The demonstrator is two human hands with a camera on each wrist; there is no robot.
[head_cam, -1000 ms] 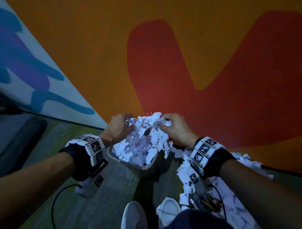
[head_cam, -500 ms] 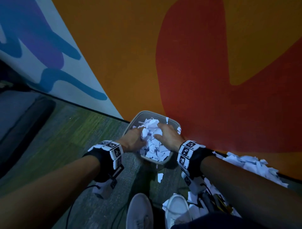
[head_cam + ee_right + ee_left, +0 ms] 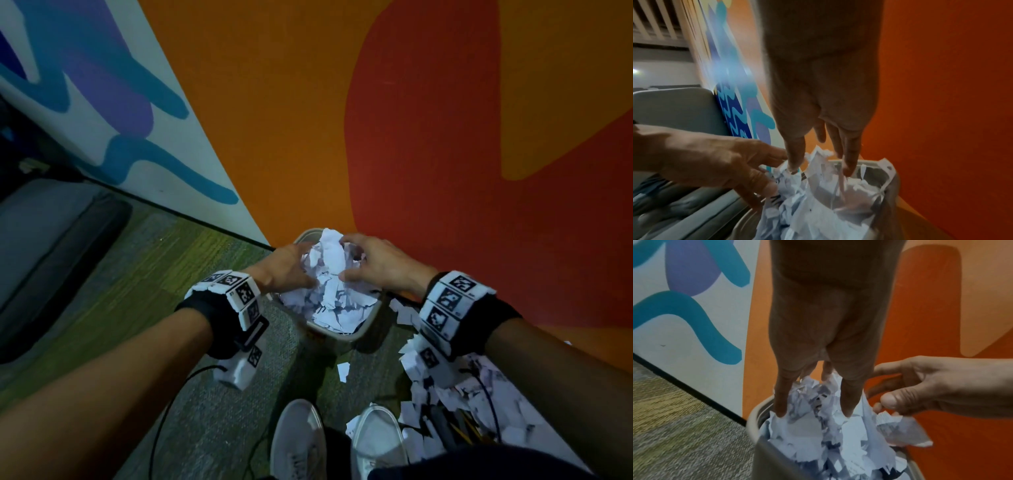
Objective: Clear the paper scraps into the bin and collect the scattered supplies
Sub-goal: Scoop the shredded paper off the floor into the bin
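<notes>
A grey bin [image 3: 337,337] stands on the carpet against the orange wall, heaped with white paper scraps [image 3: 327,274]. My left hand [image 3: 287,270] and right hand [image 3: 373,267] flank the heap, fingers extended and touching the paper. In the left wrist view the left hand [image 3: 816,386] points its straight fingers down into the scraps [image 3: 813,434] inside the bin [image 3: 754,415], with the right hand [image 3: 931,386] beside it. The right wrist view has the right hand [image 3: 822,162] touching the top of the heap [image 3: 797,203]. More scraps [image 3: 442,387] and pencils [image 3: 466,428] lie on the floor at right.
One loose scrap [image 3: 343,371] lies on the carpet in front of the bin. My white shoes [image 3: 298,442] stand just below it. A black cable [image 3: 164,418] trails from the left wrist. A grey cushioned seat [image 3: 51,246] is at far left.
Both hands carried a heap of scraps over the bin and lowered it in. Their grip on the heap has loosened, and the fingers now rest on it.
</notes>
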